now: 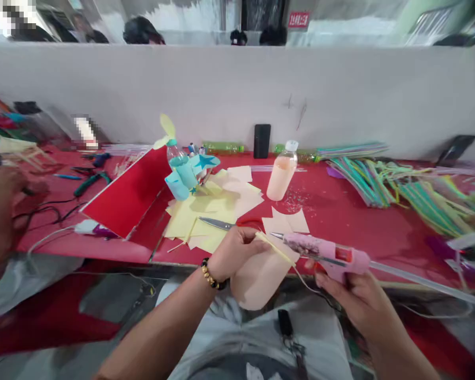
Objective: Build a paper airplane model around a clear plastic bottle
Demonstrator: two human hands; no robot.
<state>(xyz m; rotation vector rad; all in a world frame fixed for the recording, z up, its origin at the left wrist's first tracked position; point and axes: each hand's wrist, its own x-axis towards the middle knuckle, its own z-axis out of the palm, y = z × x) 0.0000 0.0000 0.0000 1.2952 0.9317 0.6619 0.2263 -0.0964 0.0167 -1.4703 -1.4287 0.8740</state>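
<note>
As two hands [237, 252] [354, 295] grip, one glue gun [328, 254] points.

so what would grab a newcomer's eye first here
The pink glue gun in the right hand stands out, its nozzle aimed at the peach paper that the left hand grips by the near edge of the red table. Behind them, a bottle wrapped in blue paper sits among yellow sheets, and a sheaf of coloured straws fans out at far right.

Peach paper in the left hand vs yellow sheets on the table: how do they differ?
Peach paper is curled and held by the left hand; yellow sheets lie flat on the red table. Peach paper is one piece; yellow sheets are an overlapping pile. Both are plain paper.
</note>
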